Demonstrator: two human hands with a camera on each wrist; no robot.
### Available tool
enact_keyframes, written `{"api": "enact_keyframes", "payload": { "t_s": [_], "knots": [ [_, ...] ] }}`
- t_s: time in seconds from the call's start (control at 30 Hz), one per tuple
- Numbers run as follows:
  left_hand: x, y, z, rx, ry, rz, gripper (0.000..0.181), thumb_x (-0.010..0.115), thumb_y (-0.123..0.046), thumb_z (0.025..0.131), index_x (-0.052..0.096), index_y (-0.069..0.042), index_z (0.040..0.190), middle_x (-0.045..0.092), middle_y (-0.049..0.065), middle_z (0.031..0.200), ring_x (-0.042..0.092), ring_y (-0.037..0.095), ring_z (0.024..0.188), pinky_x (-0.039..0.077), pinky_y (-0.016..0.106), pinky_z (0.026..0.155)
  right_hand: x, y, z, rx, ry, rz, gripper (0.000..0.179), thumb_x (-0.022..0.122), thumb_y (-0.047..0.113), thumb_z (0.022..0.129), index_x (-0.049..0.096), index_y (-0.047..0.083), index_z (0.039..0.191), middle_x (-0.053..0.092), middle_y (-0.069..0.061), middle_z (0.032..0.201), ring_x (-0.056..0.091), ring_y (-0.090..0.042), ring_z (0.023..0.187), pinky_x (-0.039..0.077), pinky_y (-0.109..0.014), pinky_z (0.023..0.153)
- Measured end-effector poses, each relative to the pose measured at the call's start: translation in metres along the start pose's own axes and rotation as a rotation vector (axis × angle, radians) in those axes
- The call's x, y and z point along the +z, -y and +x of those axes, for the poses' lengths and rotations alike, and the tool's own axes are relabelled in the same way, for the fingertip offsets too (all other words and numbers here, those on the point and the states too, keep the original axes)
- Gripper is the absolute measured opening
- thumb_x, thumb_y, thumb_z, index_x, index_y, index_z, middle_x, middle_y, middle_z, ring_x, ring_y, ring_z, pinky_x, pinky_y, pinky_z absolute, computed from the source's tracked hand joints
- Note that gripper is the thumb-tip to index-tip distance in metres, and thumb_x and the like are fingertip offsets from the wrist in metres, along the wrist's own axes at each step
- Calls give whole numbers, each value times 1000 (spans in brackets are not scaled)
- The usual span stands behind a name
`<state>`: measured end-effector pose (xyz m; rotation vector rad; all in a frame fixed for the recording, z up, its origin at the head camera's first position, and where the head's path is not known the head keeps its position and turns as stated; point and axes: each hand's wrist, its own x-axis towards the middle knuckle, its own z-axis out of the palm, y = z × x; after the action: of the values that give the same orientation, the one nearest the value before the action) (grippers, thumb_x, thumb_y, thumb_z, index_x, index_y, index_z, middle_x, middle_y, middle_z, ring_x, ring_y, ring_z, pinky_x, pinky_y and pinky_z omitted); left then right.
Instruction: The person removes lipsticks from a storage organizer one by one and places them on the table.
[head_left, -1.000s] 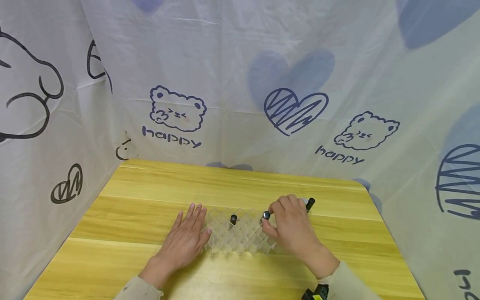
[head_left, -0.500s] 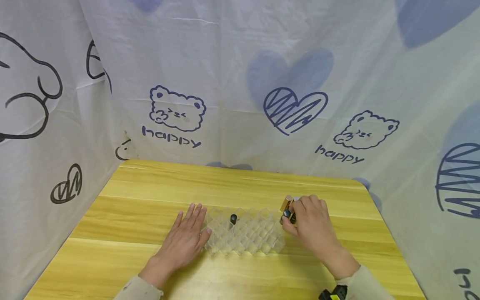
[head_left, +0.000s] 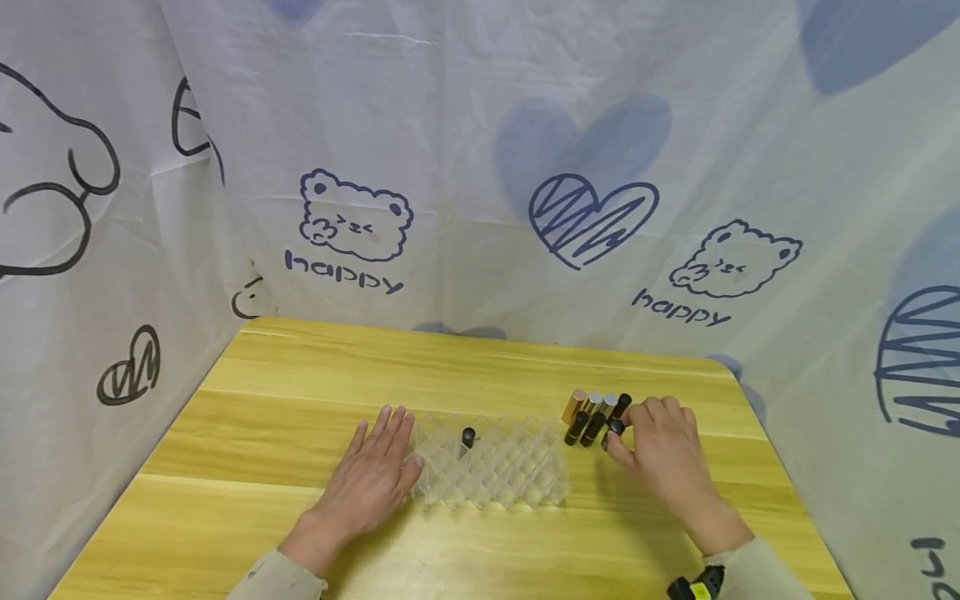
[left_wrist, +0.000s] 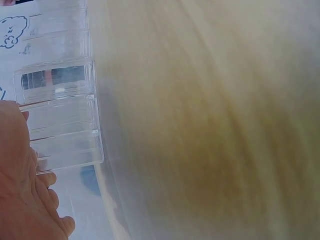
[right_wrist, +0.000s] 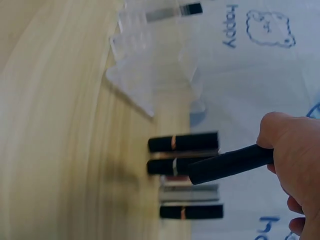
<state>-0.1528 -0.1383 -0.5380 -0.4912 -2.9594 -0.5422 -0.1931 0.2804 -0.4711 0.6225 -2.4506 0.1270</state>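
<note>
A clear plastic lipstick organizer (head_left: 517,467) with diamond-shaped compartments stands mid-table. One black-capped lipstick (head_left: 468,437) is upright in a back compartment toward its left. My left hand (head_left: 366,477) lies with straight fingers along the organizer's left end, its thumb at the side wall. In the right wrist view, thumb and fingers of my right hand (right_wrist: 295,165) pinch the end of a black lipstick tube (right_wrist: 230,164), which points slightly tilted away from them. That hand (head_left: 666,454) is at the front right of a cluster of standing lipsticks, right of the organizer.
The cluster has black lipsticks (head_left: 576,428) in front and a gold tube (head_left: 574,406) with silver-topped tubes (head_left: 608,404) behind. A printed white cloth (head_left: 465,250) hangs behind the wooden table (head_left: 337,358) and along its sides.
My right hand has moved right, from over the organizer to the lipstick cluster, carrying the black lipstick and uncovering the other tubes. The left hand stays in place.
</note>
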Motion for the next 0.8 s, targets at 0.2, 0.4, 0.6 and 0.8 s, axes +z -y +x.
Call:
{"api": "enact_keyframes", "payload": {
  "t_s": [0.2, 0.4, 0.6, 0.8],
  "knots": [
    [-2, -1, 0, -5, 8, -7, 69, 36, -46, 115, 24, -1, 166, 24, 19, 173, 14, 34, 163, 13, 61, 132, 14, -14, -7, 39, 5, 0, 28, 81, 25, 84, 69, 0, 88, 62, -12, 82, 49, -32, 77, 35, -40, 68],
    [-3, -1, 0, -10, 22, -8, 70, 35, -46, 115, 24, -1, 166, 23, 19, 173, 14, 34, 163, 12, 60, 132, 31, -21, -11, 108, 53, 22, 28, 80, 24, 86, 70, -1, 91, 64, -14, 85, 53, -35, 80, 38, -43, 69],
    [-4, -2, 0, -12, 23, -17, 69, 36, -46, 115, 24, 0, 166, 24, 19, 173, 14, 34, 163, 12, 61, 132, 41, -22, -12, 170, 110, 35, 26, 79, 24, 89, 69, 0, 93, 64, -14, 88, 53, -36, 84, 38, -45, 72],
    [-5, -2, 0, -13, 19, -16, 69, 37, -45, 115, 25, 0, 166, 25, 19, 173, 14, 34, 163, 13, 61, 132, 46, -22, -11, 208, 143, 45, 24, 77, 24, 92, 69, 1, 94, 64, -14, 90, 53, -37, 85, 39, -46, 73]
  ]
}}
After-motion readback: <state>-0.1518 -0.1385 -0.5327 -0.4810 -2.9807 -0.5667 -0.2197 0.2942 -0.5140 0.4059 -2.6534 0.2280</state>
